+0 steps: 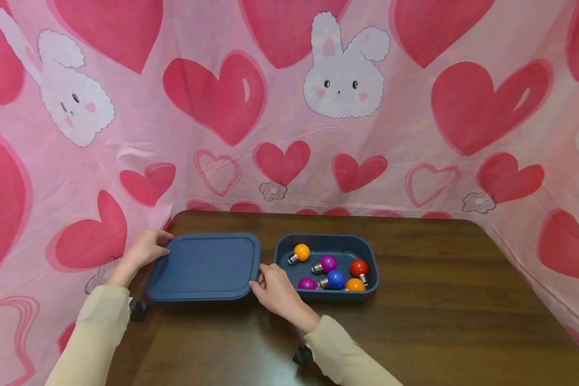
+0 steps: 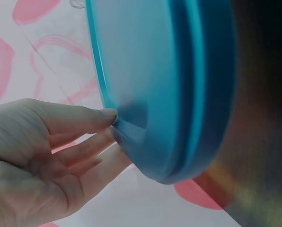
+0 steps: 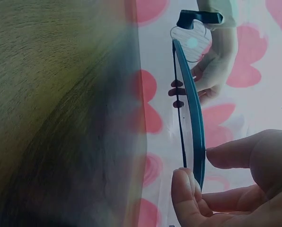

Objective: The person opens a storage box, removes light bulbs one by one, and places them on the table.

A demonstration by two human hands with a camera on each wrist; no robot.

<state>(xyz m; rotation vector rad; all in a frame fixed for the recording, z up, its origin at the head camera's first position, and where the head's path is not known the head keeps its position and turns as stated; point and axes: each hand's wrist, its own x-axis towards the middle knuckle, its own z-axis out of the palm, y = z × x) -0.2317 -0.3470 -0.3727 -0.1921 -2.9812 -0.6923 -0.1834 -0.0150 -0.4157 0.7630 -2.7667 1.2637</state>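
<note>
A dark blue flat lid (image 1: pixel 205 268) with rounded corners is held level over the left part of the table. My left hand (image 1: pixel 147 248) pinches its left rim; in the left wrist view the thumb (image 2: pixel 86 117) lies on one side and the fingers on the other. My right hand (image 1: pixel 282 289) grips the lid's right edge, and the right wrist view shows the lid (image 3: pixel 195 113) edge-on, apart from the tabletop. Just right of that hand stands a dark blue box (image 1: pixel 375 268) with its top uncovered. Several coloured bulbs lie inside, among them a blue bulb (image 1: pixel 336 279) and a red bulb (image 1: pixel 359 267).
The brown wooden table (image 1: pixel 453 311) extends to the right of the box. A pink cloth (image 1: pixel 395 139) printed with hearts and rabbits hangs behind the table and along both sides. Dark wrist mounts (image 1: pixel 303 355) sit near both sleeves.
</note>
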